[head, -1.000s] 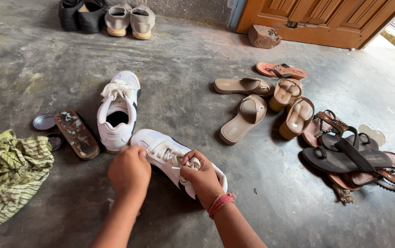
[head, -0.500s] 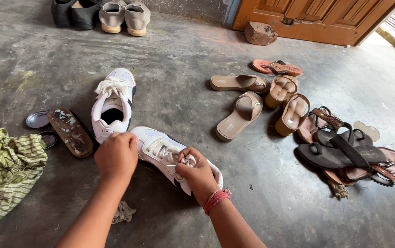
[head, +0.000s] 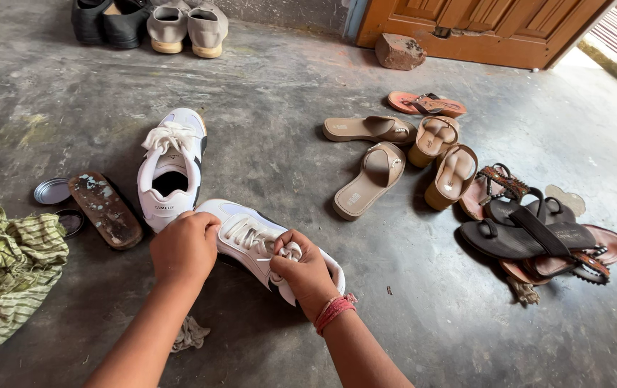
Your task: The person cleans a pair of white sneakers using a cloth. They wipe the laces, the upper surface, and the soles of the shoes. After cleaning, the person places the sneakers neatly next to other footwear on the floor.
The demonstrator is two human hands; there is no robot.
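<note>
the left hand (head: 185,248) was curled shut over the toe end of a white shoe (head: 251,241) that lay on the grey floor (head: 287,93) right under both hands. the right hand (head: 301,271) was closed too, and its fingers pinched the white laces (head: 288,251) near the top of the shoe. a red thread band (head: 332,312) sat on the right wrist. the shoe looked light, with a stiff thick sole and a soft top, so it would likely be easy to hold by the toe and the heel. the laces looked soft and floppy, and they could slip, so they would need a tight pinch close to the knot. the other white shoe (head: 170,169) stood just past the left hand, with its laces tied. out to the left of the left hand lay a dirty brush (head: 104,208), a round tin lid (head: 51,191) and a green striped cloth (head: 7,276). a small grey rag (head: 190,333) lay under the left arm. past the right hand lay some tan sandals (head: 395,154), and far out to the right of it was a pile of dark sandals (head: 538,237). far ahead of both hands were more shoes (head: 147,25), a brick (head: 400,52) and a wooden door (head: 481,29).
</note>
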